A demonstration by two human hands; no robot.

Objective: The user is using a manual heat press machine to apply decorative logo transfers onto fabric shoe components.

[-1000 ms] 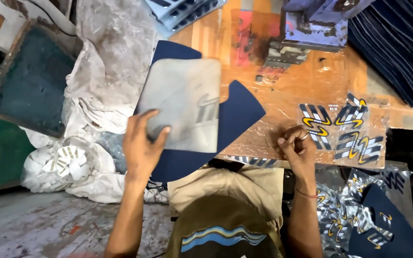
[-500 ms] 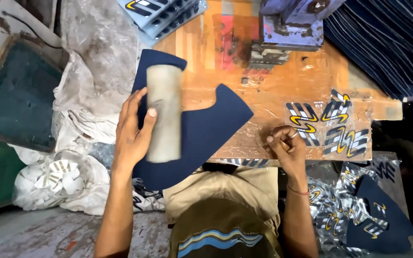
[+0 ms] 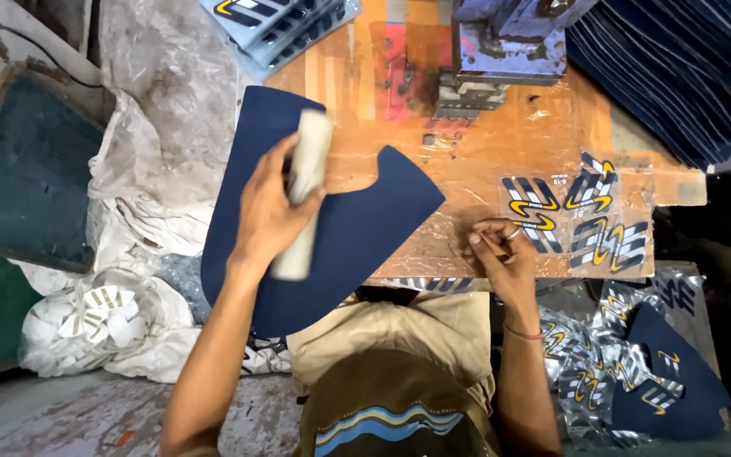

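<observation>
My left hand (image 3: 268, 211) grips a pale grey flat sheet (image 3: 302, 196), held edge-on above a curved dark blue fabric piece (image 3: 365, 228) lying on the orange wooden table (image 3: 475, 152). My right hand (image 3: 501, 254) rests at the table's near edge, fingers pinched on a small thin stick-like tool. Just right of it lies a clear film with several yellow, white and black stickers (image 3: 573, 211).
A blue metal press (image 3: 501, 46) stands at the table's back. A stack of dark blue pieces (image 3: 678, 68) fills the far right. A tray of stickers (image 3: 281, 25) lies at the back left. Plastic bags (image 3: 103, 326) sit left; used film scraps (image 3: 628, 364) lie lower right.
My left hand has lifted the grey sheet off the blue piece and turned it on edge. The right hand has stayed at the table's edge.
</observation>
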